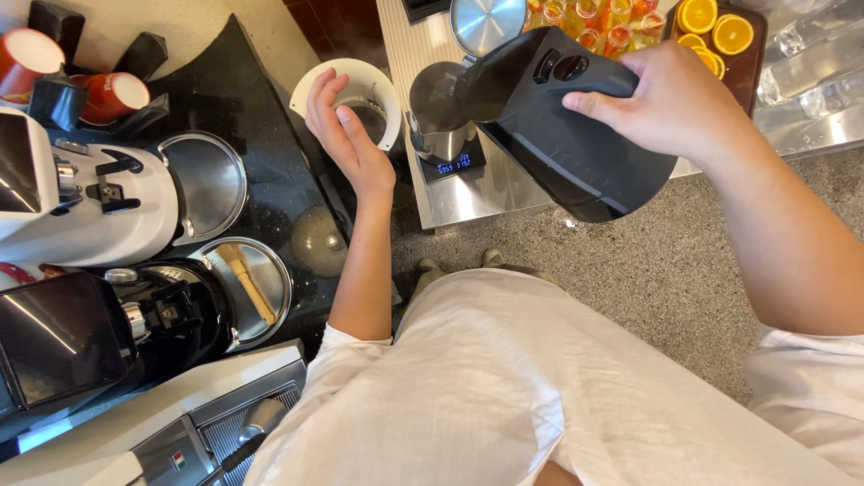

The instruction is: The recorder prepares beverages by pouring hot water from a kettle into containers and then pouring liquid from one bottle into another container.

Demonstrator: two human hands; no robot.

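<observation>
A speckled grey floor runs under a narrow steel table (468, 193) straight ahead, and a black stone table (270, 153) stretches off to the left, crowded with coffee gear. The right hand (670, 103) grips the handle of a black kettle (567, 135), its fingers (598, 101) wrapped closed around the grip. The kettle is tilted, its long axis slanting from the heavy base at lower right up to the spout end at upper left, which hangs over a steel pitcher (441, 117). That pitcher stands on a small scale (453, 165) with a lit blue display, near the table's front edge.

The left hand (346, 135) is just left of the pitcher, fingers loosely curled and holding nothing that I can make out. It hovers in front of a white paper filter cone (310, 85), near its rim; whether it touches is unclear. The left hand is nearer the pitcher; the right carries the kettle.

Behind the pitcher lies a round steel lid (486, 22), then a row of glasses with orange drink (594, 22) and a dark board of orange slices (711, 27). On the black table stand a white grinder (90, 202), a black grinder (135, 324), two steel trays and red paper cups (72, 76).
</observation>
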